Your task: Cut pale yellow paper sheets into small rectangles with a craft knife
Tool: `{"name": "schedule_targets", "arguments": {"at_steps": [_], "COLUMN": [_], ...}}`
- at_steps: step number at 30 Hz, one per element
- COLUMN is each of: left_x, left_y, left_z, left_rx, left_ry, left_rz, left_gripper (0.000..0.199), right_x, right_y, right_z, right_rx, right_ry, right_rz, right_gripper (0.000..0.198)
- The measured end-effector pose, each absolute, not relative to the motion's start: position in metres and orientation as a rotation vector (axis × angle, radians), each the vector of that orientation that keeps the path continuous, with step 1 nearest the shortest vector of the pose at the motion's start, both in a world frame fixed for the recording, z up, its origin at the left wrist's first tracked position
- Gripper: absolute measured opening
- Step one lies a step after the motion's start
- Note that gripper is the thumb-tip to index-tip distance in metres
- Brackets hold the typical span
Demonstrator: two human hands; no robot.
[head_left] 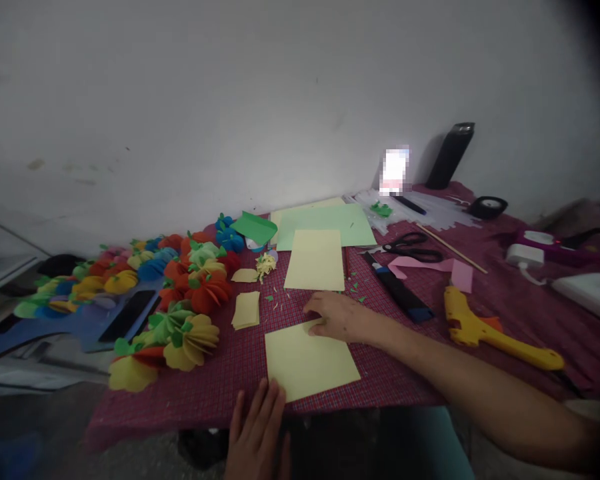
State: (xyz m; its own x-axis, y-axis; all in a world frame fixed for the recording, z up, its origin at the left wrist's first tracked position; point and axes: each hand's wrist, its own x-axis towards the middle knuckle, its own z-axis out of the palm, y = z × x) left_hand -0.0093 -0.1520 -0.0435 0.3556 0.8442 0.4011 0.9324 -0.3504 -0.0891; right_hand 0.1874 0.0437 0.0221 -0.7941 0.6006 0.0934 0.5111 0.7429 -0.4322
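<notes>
A pale yellow sheet of paper (310, 363) lies near the table's front edge. My left hand (257, 427) is at its lower left corner, fingers stretched out and touching or very close to the paper. Over the sheet's top edge is my right hand (341, 317), its thumb and fingers bent but apart, with nothing visible between them. Just beyond lies a second pale yellow sheet (316, 261), partly over a light green sheet (356, 223). Small cut yellow pieces (246, 311) are stacked to the left, near a bunch of curled yellow paper strips (266, 265).
Colourful paper pumpkins (190, 340) crowd the left side, near a dark phone (127, 315). Rightward are scissors (414, 247), a dark box cutter (399, 288), a pink strip (423, 263), a wooden stick (453, 249) and a yellow glue gun (500, 337). A black bottle (450, 157) stands behind.
</notes>
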Motion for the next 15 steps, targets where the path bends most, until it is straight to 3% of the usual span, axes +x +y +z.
{"name": "schedule_targets", "arguments": {"at_steps": [9,15], "left_x": [-0.007,-0.01], "left_y": [-0.149,-0.147], "left_z": [-0.065,-0.067], "left_rx": [-2.185,-2.178], "left_ry": [-1.587,-1.49], "left_rz": [-0.532,-0.621], "left_gripper": [0.064,0.057], "right_x": [0.195,0.196], "right_y": [0.041,0.031], "right_z": [0.024,0.03], "right_rx": [-0.92,-0.988], "right_ry": [-2.77,-2.775], "right_rz": [0.653,0.649], "right_gripper": [0.026,0.037]}}
